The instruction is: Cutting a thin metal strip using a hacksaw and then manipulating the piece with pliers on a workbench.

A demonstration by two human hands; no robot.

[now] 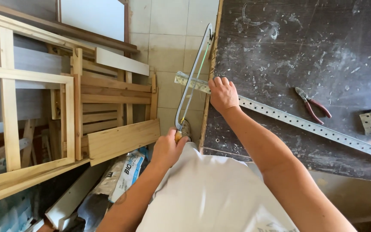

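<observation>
left hand (167, 148) grips hacksaw (193, 77); right hand (223, 93) pins metal strip (305, 124).

Strip (305, 124) on bench (301, 51); pliers (312, 104) behind strip.

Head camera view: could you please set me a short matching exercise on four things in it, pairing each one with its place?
Things:
1. hacksaw
2. perforated metal strip
3. pliers
4. wooden frames

Places:
A. lying alone on the dark workbench, handles red
B. stacked on the floor beside the bench
C. handle gripped in the left hand
D. pressed onto the bench edge by the right hand

Pairs: 1-C, 2-D, 3-A, 4-B
</observation>
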